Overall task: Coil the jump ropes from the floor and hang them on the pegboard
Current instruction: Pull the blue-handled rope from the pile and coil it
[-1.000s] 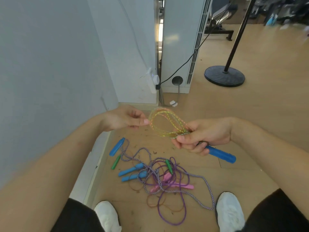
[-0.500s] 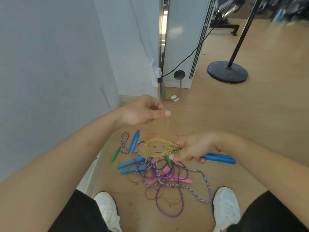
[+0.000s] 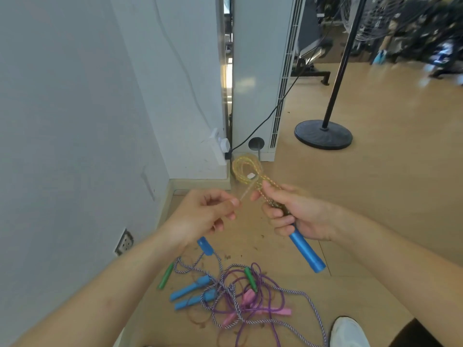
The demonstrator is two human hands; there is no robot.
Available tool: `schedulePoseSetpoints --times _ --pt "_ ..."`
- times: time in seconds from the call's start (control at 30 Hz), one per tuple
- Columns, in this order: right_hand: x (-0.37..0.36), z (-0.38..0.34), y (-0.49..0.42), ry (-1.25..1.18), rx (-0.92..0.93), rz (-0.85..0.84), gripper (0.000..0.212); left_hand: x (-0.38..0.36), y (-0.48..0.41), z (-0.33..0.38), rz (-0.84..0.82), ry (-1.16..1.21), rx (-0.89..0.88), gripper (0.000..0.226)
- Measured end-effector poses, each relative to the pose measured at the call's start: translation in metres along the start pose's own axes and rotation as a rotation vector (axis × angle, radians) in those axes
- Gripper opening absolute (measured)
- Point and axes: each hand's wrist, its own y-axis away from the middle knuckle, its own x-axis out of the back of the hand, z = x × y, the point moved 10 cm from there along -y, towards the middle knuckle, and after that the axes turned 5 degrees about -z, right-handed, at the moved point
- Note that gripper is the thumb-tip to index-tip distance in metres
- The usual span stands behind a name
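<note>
While the right hand [image 3: 298, 216] is wrapped tight around a blue handle [image 3: 307, 252] and the bunched neck of the yellow rope [image 3: 246, 169], the left hand [image 3: 205, 216] pinches a loose strand [image 3: 245, 194] of that same rope between thumb and fingertip, just beside the right thumb. So both hands are holding something, nothing slack there.

The yellow rope's loops stick up out of the right fist, held in the air in front of the wall corner. The blue handle pokes out below the fist, angled down and to the right.

Down on the wood floor [image 3: 375, 196], between the arms, sits the tangle: a purple rope [image 3: 250, 330] and a striped rope [image 3: 310, 296] knotted through each other, with 3 blue floor handles [image 3: 190, 288], 2 green handles [image 3: 165, 276] and some pink handles [image 3: 278, 311] mixed in. A white shoe [image 3: 349, 331] sits just right of the pile.

Further back there's a tall white unit [image 3: 258, 71] against the wall, and a black round stand base [image 3: 323, 135] well off to the right.
</note>
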Motion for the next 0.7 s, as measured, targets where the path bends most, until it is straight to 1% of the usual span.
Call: schedulePoseSetpoints --times 0.07,0.13,0.27,0.37,0.47,0.57,0.63,0.7 --pt "-0.003 -0.005 0.002 0.010 0.023 -0.033 0.040 -0.002 0.000 -0.001 -0.023 0.031 -0.001 0.019" --pt "-0.006 -0.011 0.004 -0.010 0.054 -0.054 0.040 -0.005 0.000 0.000 -0.061 0.078 -0.013 0.019" --pt "-0.001 -0.020 0.006 -0.087 0.140 0.026 0.038 -0.019 0.003 0.005 -0.176 0.131 -0.048 0.021" --pt "-0.004 -0.022 0.008 -0.118 0.151 0.017 0.038 -0.021 0.003 0.002 -0.188 0.100 -0.035 0.019" --pt "-0.012 -0.022 0.011 -0.118 0.119 -0.079 0.038 -0.016 0.000 -0.004 -0.186 0.061 0.001 0.020" --pt "-0.024 -0.019 0.016 -0.055 0.068 -0.231 0.038 -0.012 -0.002 -0.010 -0.250 0.045 0.031 0.029" --pt "-0.034 -0.013 0.021 0.036 0.012 -0.348 0.039 -0.011 -0.002 -0.011 -0.315 0.019 0.040 0.026" --pt "-0.043 -0.004 0.027 0.115 -0.057 -0.455 0.040 -0.007 -0.006 -0.015 -0.340 -0.097 0.038 0.018"
